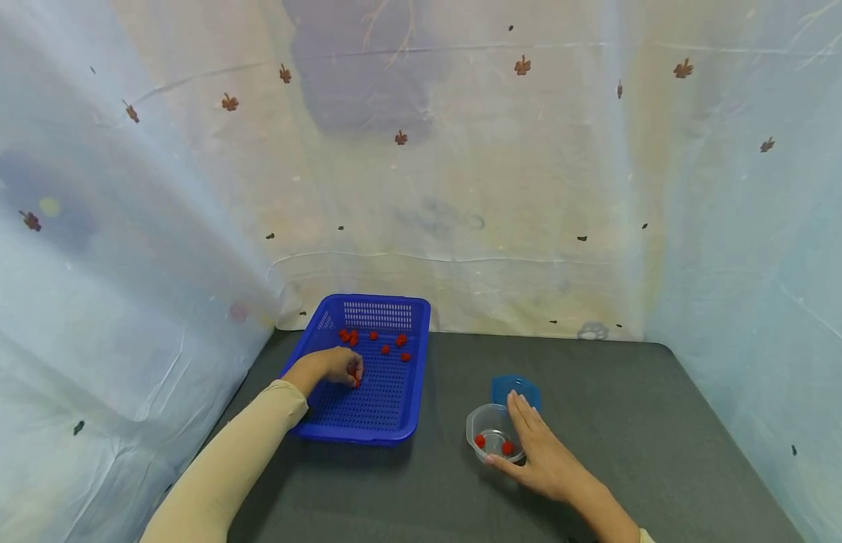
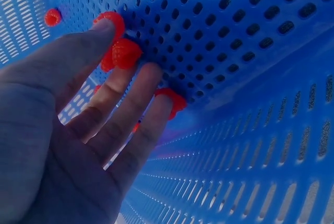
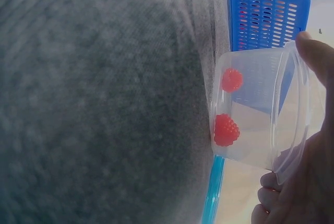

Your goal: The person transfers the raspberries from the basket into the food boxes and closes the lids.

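The left hand (image 1: 337,366) is down in the left part of the blue basket (image 1: 383,403), thumb and fingers bent around a few red berries (image 2: 125,53). The back of the hand covers most of these in the head view; the wrist view shows thumb and index finger against them, but I cannot tell whether they pinch one. More berries (image 1: 385,349) lie loose in the far half of the basket, some so bunched that their count is hard to make out.

The right hand (image 1: 539,456) is clamped on the clear tub (image 1: 492,415), thumb at the near rim and fingers along the right side, hiding that edge. Two berries (image 1: 480,440) sit apart on the tub's floor. A blue lid (image 1: 508,385) lies just beyond the tub, partly behind the fingertips; whether it is joined to the tub cannot be made out. The hands are well apart.

The left sleeve (image 1: 238,445) is cut off by the bottom edge, and only a scrap of the right one shows. The table (image 1: 638,422) is dark grey, with a rounded far right corner. Pale, creased sheeting (image 1: 462,188) with brown leaf shapes and bluish blotches surrounds it at the left, far and right sides.
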`<state>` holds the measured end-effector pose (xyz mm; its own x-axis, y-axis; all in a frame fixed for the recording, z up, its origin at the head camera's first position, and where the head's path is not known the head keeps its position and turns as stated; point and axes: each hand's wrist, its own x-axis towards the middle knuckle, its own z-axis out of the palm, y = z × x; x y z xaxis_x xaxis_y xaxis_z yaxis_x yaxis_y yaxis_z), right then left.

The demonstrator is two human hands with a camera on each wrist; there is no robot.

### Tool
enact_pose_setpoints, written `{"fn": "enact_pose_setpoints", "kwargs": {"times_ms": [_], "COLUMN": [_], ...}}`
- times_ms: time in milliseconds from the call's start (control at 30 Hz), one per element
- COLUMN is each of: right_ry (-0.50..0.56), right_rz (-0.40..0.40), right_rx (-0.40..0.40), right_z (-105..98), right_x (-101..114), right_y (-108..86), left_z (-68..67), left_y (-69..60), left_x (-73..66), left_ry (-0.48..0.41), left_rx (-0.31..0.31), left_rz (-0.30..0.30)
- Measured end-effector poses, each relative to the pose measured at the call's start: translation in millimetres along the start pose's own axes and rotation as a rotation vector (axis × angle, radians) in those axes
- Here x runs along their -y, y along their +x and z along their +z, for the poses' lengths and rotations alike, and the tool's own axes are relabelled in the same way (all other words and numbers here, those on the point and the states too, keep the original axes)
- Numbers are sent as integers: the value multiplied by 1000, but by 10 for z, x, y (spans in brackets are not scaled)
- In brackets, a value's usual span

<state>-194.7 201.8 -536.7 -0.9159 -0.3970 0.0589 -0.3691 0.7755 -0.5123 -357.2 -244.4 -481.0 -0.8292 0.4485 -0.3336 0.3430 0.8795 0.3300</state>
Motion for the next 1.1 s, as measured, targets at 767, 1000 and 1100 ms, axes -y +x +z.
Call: {"fn": "enact_pose_setpoints", "kwargs": {"times_ms": [767, 1000, 1100], "right_ry": [2, -4, -2], "right_rz": [3, -1, 1], "right_rx": [6, 0, 0], "right_z": [-13, -13, -7], "right_x": [8, 4, 3], "right_y": [5, 8, 2], "left_z": [-184, -249, -257], "left_y": [-101, -119, -151], "left_x": [-193, -312, -391], "left_ry": [-109, -137, -149], "left_rx": [-85, -153, -177], "left_rz": [81, 184, 201]}}
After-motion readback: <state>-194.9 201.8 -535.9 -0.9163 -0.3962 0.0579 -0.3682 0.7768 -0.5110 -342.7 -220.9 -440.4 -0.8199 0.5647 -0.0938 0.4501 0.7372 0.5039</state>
